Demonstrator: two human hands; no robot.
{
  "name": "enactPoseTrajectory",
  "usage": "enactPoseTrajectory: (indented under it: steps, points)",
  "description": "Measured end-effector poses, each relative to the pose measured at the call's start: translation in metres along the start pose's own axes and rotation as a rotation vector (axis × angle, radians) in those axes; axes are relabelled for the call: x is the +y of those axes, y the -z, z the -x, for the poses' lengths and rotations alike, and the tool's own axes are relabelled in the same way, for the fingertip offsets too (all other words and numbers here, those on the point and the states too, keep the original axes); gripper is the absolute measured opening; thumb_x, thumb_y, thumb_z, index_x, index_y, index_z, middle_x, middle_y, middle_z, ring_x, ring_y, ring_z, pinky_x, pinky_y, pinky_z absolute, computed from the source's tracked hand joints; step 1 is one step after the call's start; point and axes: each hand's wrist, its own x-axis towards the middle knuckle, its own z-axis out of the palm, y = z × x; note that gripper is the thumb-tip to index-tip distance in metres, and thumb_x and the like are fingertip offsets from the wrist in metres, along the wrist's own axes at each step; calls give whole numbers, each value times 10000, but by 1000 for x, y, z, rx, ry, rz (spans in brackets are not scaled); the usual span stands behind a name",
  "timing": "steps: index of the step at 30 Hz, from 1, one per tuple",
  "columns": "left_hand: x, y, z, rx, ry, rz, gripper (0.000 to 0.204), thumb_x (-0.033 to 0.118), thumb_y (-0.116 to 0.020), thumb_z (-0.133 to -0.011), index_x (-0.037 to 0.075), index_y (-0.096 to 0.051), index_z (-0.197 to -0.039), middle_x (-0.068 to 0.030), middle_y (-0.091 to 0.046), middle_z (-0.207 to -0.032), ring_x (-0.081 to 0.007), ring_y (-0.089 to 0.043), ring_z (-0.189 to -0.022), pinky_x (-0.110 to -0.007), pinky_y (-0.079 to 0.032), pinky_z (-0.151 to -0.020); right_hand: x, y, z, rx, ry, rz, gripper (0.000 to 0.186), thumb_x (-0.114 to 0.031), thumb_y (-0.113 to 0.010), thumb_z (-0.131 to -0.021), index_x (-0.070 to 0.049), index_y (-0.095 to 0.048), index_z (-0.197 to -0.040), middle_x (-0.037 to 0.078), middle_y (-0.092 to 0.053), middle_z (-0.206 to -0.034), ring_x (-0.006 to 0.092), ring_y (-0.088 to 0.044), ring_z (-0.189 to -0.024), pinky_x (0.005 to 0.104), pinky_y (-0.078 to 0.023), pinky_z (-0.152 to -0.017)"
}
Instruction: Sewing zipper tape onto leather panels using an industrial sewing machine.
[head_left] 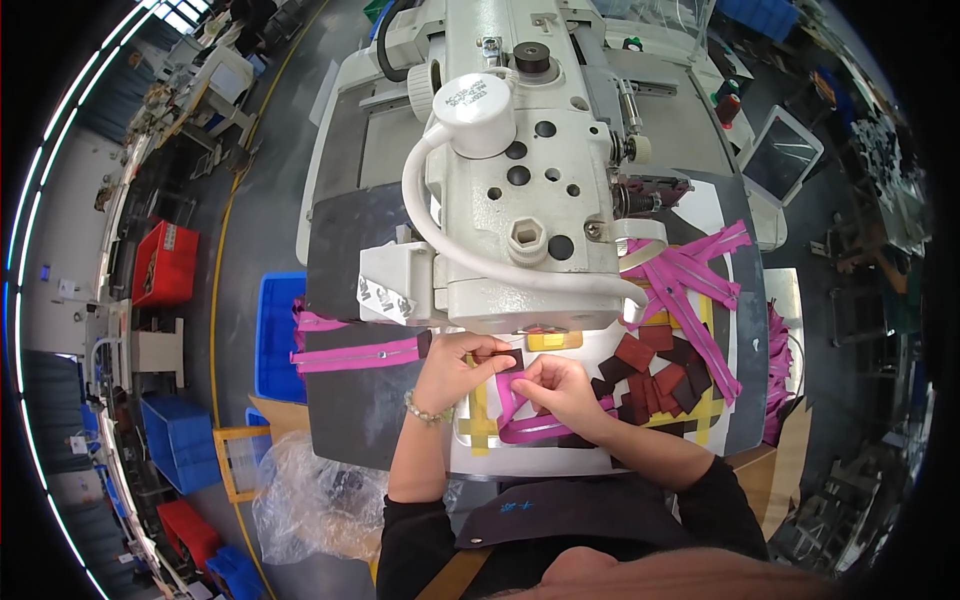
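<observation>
Fingers (545, 378) pinch pink zipper (506, 396); more zippers (355, 358) overhang blue bin (268, 310).

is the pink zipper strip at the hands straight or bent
Bent: from the left hand and right hand, the pink zipper strip runs toward the body, then curves off to the right.

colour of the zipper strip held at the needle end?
Zipper strip: bright magenta-pink. Shows best in the head view.
</observation>
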Motion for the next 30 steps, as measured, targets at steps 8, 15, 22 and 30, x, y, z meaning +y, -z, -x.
enactPoseTrajectory:
  steps: [8, 15, 22, 30]
  points:
    - [4, 0, -2, -45, 9, -126, 204, 162, -753, -808, -24, -678, -773, 4, -527, -577, -44, -408, -544, -232, -340, -497, 0, -1, -1, -2, -3, 10, 127, -100, -697, -870, -15, -618, -819, -15, -614, -717, 29, -529, -572, 182, -429, -500]
    - [-3, -5, -3, -33, 10, -80, 302, 219, -718, -843, -24, -628, -688, -55, -510, -518, -96, -436, -484, -278, -349, -465, -1, -1, -2, 10, -3, 15, 132, -113, -701, -870, -15, -623, -827, -19, -617, -719, 27, -526, -573, 180, -427, -507]
    - [-6, -5, -4, 8, 40, -2, 340, 212, -712, -852, -33, -592, -650, -31, -464, -488, -70, -383, -481, -278, -306, -447, -2, -3, -4, -16, -10, 39, 138, -135, -693, -880, -9, -640, -864, -30, -618, -710, 16, -514, -566, 186, -420, -499]
    - [-7, -4, -5, 26, 32, 31, 386, 216, -708, -861, -26, -536, -614, -2, -388, -498, -71, -318, -507, -283, -276, -452, 0, -4, -3, -81, -45, 232, 132, -123, -687, -891, -16, -633, -836, -49, -606, -699, -10, -498, -585, 163, -376, -488]
